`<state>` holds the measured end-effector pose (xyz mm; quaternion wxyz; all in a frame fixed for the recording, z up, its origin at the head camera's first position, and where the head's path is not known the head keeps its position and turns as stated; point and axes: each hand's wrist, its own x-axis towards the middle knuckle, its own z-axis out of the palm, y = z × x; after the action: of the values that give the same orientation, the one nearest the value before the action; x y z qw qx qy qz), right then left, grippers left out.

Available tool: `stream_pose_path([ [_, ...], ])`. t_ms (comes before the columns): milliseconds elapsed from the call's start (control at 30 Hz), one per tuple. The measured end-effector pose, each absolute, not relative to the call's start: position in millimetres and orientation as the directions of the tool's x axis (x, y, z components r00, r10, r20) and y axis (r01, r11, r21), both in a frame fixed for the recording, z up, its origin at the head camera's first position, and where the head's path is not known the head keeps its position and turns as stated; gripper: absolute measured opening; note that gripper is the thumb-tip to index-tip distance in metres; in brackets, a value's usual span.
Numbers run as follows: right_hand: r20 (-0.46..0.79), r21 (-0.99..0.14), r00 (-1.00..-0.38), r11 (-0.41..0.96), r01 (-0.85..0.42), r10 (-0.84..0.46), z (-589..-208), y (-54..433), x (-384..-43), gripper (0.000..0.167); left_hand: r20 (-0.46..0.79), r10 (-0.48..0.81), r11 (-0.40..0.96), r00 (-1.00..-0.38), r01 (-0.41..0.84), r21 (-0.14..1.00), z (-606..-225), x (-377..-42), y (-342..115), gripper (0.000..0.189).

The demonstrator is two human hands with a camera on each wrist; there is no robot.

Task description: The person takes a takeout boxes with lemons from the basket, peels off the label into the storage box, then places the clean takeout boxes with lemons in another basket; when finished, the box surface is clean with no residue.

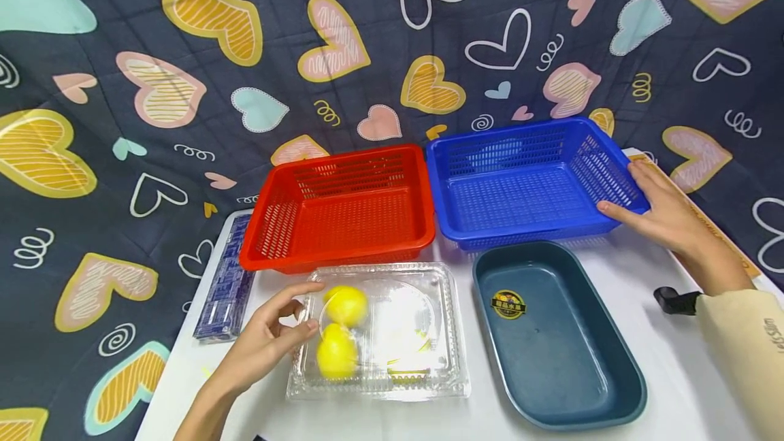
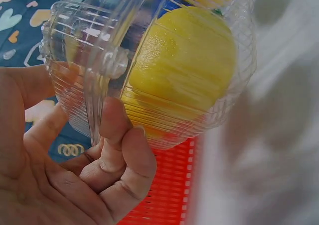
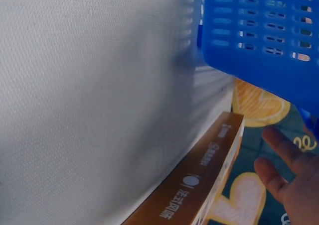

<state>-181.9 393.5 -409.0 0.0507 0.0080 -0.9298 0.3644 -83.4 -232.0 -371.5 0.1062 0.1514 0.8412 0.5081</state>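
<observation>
A clear plastic clamshell box (image 1: 404,312) lies on the white table, with yellow lemons (image 1: 338,352) visible inside its left half. My left hand (image 1: 269,339) holds the left rim of this box, thumb and fingers at its edge. Close up in the left wrist view, curled fingers (image 2: 119,155) press against the ribbed side, beside a lemon (image 2: 187,60). At the far right, my right hand (image 1: 667,216) grips the right front corner of a blue basket (image 1: 514,196), thumb over the rim. Two fingertips of that hand (image 3: 299,180) stick out below the basket in the right wrist view.
A red basket (image 1: 349,250) stands behind the box, left of the blue one. A dark teal tray (image 1: 551,339) with a sticker sits right of the box. Blue patterned packaging (image 1: 229,291) lies left, an orange-brown box (image 3: 204,170) right. A heart-print cloth (image 1: 392,39) hangs behind.
</observation>
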Motion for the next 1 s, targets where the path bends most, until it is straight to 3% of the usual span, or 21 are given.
stream_pose_path([
  [333,0.052,-0.696,-0.998,0.718,-0.011,0.035,-412.1,396.2,-183.1,0.104,0.009,0.372,0.474,-0.928,0.198,0.858,-340.9,-93.6,-225.7,0.048],
  [1000,0.070,-0.719,-0.997,0.695,-0.020,0.044,-407.7,391.6,-183.0,0.101,0.115,0.389,0.399,-0.914,0.280,0.873,-288.2,-160.0,-165.6,0.049],
])
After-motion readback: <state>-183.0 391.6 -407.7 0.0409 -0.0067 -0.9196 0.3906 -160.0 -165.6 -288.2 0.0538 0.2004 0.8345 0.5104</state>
